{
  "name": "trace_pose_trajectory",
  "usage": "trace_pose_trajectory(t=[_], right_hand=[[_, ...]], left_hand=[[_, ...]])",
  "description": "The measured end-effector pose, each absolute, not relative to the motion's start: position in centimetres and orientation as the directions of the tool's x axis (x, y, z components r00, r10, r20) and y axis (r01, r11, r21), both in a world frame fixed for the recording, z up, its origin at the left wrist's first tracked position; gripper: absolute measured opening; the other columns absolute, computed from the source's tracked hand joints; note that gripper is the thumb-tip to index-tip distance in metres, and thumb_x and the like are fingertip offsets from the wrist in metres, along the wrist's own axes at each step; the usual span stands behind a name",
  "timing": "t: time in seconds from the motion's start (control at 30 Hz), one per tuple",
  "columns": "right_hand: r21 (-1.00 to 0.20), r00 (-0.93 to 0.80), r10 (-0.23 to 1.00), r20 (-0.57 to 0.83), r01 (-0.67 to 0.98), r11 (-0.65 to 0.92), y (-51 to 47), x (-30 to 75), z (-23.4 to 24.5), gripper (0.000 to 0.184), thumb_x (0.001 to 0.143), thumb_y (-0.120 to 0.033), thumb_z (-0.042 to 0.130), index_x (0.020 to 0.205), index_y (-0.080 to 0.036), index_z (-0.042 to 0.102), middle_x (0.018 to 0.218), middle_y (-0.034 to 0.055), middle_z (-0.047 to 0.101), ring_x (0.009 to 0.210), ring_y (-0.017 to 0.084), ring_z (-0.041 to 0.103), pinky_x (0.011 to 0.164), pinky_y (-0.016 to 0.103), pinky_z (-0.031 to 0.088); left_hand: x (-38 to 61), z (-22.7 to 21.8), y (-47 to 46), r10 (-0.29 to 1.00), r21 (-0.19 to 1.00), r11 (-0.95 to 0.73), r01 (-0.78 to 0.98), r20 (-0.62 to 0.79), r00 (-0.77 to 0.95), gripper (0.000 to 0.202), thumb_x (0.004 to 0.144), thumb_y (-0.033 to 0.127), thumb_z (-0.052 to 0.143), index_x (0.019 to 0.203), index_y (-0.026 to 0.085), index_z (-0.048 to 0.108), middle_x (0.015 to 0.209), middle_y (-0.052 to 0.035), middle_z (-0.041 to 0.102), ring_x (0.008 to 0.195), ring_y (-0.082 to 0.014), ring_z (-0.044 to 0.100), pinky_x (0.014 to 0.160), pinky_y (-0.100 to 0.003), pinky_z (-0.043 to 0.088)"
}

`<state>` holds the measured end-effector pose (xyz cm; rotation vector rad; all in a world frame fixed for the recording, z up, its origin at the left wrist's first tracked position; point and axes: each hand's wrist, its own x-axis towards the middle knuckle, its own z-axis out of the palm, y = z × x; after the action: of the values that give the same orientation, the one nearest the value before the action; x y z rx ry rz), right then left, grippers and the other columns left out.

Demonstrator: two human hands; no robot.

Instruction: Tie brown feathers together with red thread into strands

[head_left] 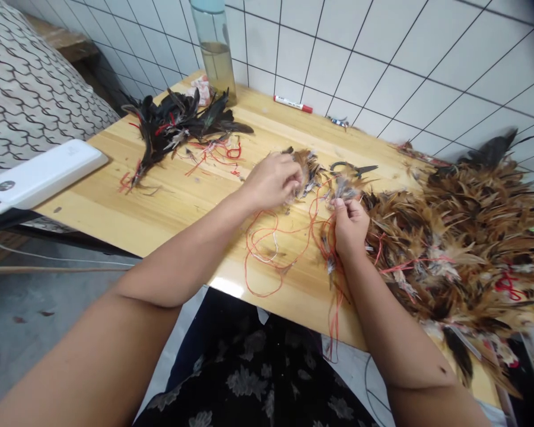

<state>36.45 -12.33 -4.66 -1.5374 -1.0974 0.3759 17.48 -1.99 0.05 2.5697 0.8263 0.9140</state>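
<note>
My left hand (273,181) is over the table with its fingers curled together, at the edge of a small heap of brown and grey feathers (309,169). What lies between those fingertips is hidden. To its right, my right hand (351,225) pinches a small bunch of grey fluffy feathers (345,188) between thumb and fingers. Orange-red string (267,293) runs in loose loops across the wood below the hands, and some strands hang over the front edge. Black-handled scissors (353,169) lie just behind the feather bunch.
A large pile of brown feathers (480,219) covers the right side. At the back left are black feathers (173,118), red string scraps (231,151) and a bottle (218,65). A marker (292,104) lies by the tiled wall. A white power bank (44,175) sits at the left edge.
</note>
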Motion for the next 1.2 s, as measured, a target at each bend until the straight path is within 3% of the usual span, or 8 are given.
trace_pose_trajectory(t=[0.2,0.37,0.47,0.6,0.7,0.8,0.97,1.2], right_hand=[[-0.882,0.467,0.824,0.322,0.465,0.081,-12.6,35.9,-4.6,0.029,0.082,-0.045,0.056,0.066,-0.02,0.055,0.068,0.0013,0.064,0.064,0.014,0.053,0.062,0.028,0.043],[-0.87,0.454,0.839,0.301,0.491,0.047,-12.7,35.9,-4.5,0.028,0.081,-0.043,0.056,0.065,-0.02,0.055,0.062,-0.0014,0.056,0.057,0.012,0.045,0.057,0.027,0.037],[-0.871,0.428,0.856,0.291,0.489,0.052,-12.8,35.8,-4.5,0.026,0.082,-0.042,0.056,0.067,-0.02,0.057,0.062,-0.0014,0.055,0.059,0.013,0.046,0.058,0.027,0.038],[-0.876,0.405,0.872,0.274,0.479,0.053,-12.9,35.7,-4.4,0.025,0.083,-0.04,0.055,0.069,-0.02,0.059,0.061,-0.0016,0.054,0.058,0.013,0.047,0.058,0.027,0.039],[-0.873,0.398,0.874,0.277,0.485,0.056,-12.9,35.7,-4.4,0.025,0.083,-0.04,0.055,0.068,-0.02,0.058,0.06,-0.0016,0.054,0.058,0.013,0.047,0.058,0.027,0.039],[-0.865,0.392,0.875,0.284,0.498,0.059,-12.9,35.6,-4.2,0.025,0.082,-0.04,0.055,0.068,-0.02,0.06,0.06,-0.0018,0.054,0.058,0.013,0.046,0.057,0.027,0.038],[-0.84,0.378,0.877,0.295,0.54,0.05,-13.0,35.5,-3.9,0.026,0.08,-0.037,0.057,0.06,-0.019,0.056,0.055,-0.0042,0.044,0.054,0.011,0.039,0.055,0.026,0.033],[-0.828,0.312,0.896,0.315,0.553,0.098,-12.7,35.5,-4.2,0.027,0.077,-0.034,0.059,0.055,-0.02,0.052,0.056,-0.0037,0.043,0.056,0.012,0.04,0.057,0.027,0.034]], left_hand=[[16.7,-0.6,-0.9,0.595,0.363,-0.787,0.498,0.238,0.768,0.01,0.069,0.019,0.064,0.077,0.018,0.07,0.075,-0.0033,0.065,0.076,-0.0181,0.059,0.075,-0.03,0.044],[17.5,-1.1,-1.8,0.597,0.336,-0.786,0.519,0.192,0.779,0.01,0.069,0.013,0.059,0.07,0.018,0.067,0.075,-0.0055,0.064,0.077,-0.019,0.059,0.073,-0.029,0.044],[17.4,-0.6,-1.8,0.619,0.421,-0.764,0.489,0.267,0.739,0.011,0.072,0.011,0.055,0.071,0.016,0.064,0.075,-0.0049,0.063,0.075,-0.0172,0.058,0.073,-0.028,0.044],[17.5,0.0,-2.0,0.716,0.681,-0.633,0.367,0.335,0.612,0.005,0.078,0.019,0.057,0.078,0.015,0.061,0.072,-0.0006,0.062,0.067,-0.0117,0.054,0.066,-0.024,0.043],[18.1,0.1,-2.4,0.783,0.858,-0.452,0.244,0.251,0.569,0.008,0.078,0.022,0.06,0.077,0.015,0.056,0.065,0.002,0.059,0.057,-0.0085,0.05,0.057,-0.021,0.039],[18.9,-0.1,-3.2,0.809,0.957,-0.245,0.155,0.114,0.577,0.01,0.078,0.018,0.06,0.074,0.016,0.052,0.061,0.0024,0.058,0.053,-0.0074,0.05,0.054,-0.02,0.039],[20.1,-0.8,-4.5,0.773,0.998,-0.034,0.047,-0.004,0.634,0.013,0.081,0.016,0.062,0.074,0.015,0.05,0.064,0.0006,0.063,0.056,-0.0069,0.058,0.057,-0.019,0.044],[21.0,-2.0,-4.9,0.79,0.981,-0.175,0.078,0.093,0.606,0.009,0.08,0.015,0.058,0.077,0.016,0.05,0.064,0.0024,0.062,0.059,-0.0077,0.057,0.058,-0.02,0.043]])
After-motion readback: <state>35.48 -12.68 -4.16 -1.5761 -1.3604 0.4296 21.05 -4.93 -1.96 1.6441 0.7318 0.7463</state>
